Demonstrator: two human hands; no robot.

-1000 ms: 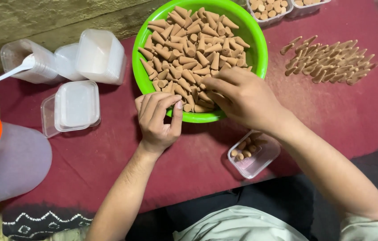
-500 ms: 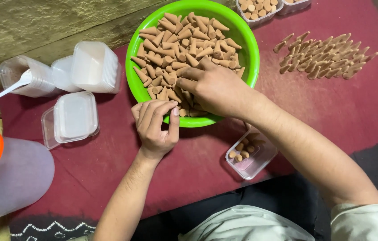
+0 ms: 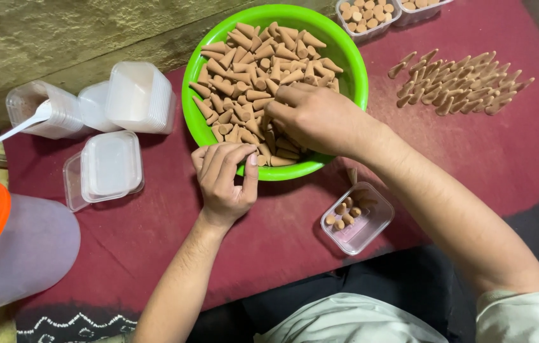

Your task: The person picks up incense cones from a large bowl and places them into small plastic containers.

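Cones [image 3: 253, 70] fill the green bowl [image 3: 358, 76] at the top middle of my view, brown and tapered, heaped in all directions. My right hand [image 3: 317, 117] is down inside the bowl on the near right part of the heap, fingers curled inward and bunched on the cones beneath them; I cannot tell how many it has pinched, since the knuckles cover the fingertips. My left hand [image 3: 224, 178] sits at the bowl's near rim, just outside it, with the fingers folded close against the thumb in a narrow pinch; whether it holds a cone I cannot tell. Below my right forearm a small clear tub [image 3: 371, 228] lies on the dark red cloth [image 3: 504, 159], with a handful of cones standing in its far half. To the right of the bowl, well apart from it, a loose batch of cones [image 3: 463, 86] lies flat on the cloth in rough rows. At the top edge two more filled tubs [image 3: 371, 16] touch the bowl's far rim area. To the left are stacked empty tubs [image 3: 139, 95], a lidded tub [image 3: 107, 166], and a tub with a white spoon [image 3: 12, 127] leaning out of it. A large translucent jug with an orange rim [image 3: 15, 244] is at the left edge.
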